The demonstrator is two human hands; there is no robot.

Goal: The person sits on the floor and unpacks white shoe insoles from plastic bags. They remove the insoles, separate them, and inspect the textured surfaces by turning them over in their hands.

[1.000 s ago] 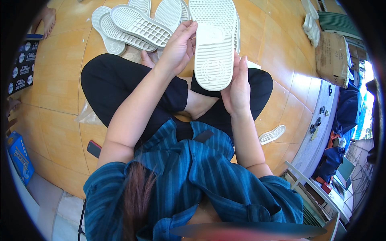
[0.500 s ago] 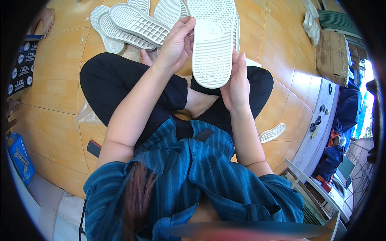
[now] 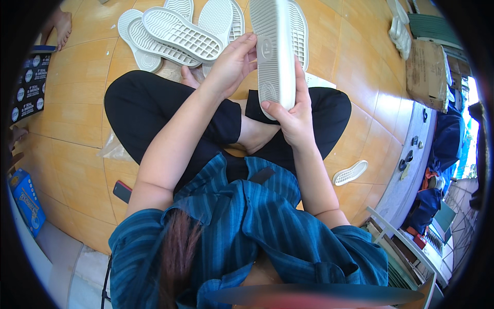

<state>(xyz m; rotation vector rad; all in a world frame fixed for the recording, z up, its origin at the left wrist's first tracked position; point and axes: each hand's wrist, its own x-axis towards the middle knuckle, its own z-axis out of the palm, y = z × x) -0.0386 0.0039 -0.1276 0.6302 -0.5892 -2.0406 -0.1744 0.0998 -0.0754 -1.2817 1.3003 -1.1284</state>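
A white shoe sole (image 3: 271,67) is held up over my crossed legs, its ribbed tread facing me and one side wall showing along the right. My right hand (image 3: 296,116) grips the near end, thumb on the tread and fingers along the side wall. At the sole's left edge, the thumb and fingers of my left hand (image 3: 234,64) pinch it near the middle. Beyond my hands, several more white soles lie overlapping on the floor, one of them a gridded sole (image 3: 182,35). Another sole (image 3: 299,36) shows partly behind the held one.
A small white sole (image 3: 350,172) lies on the tiled floor (image 3: 72,170) to the right. A phone (image 3: 122,191) rests by my left elbow. At the right stands a cardboard box (image 3: 426,77), at the left a blue box (image 3: 27,202). Another person's foot (image 3: 63,30) is at far left.
The held sole has turned from flat-on to tilted, so its side wall now shows. My right thumb has come onto the tread. My left hand has shifted slightly nearer and to the right.
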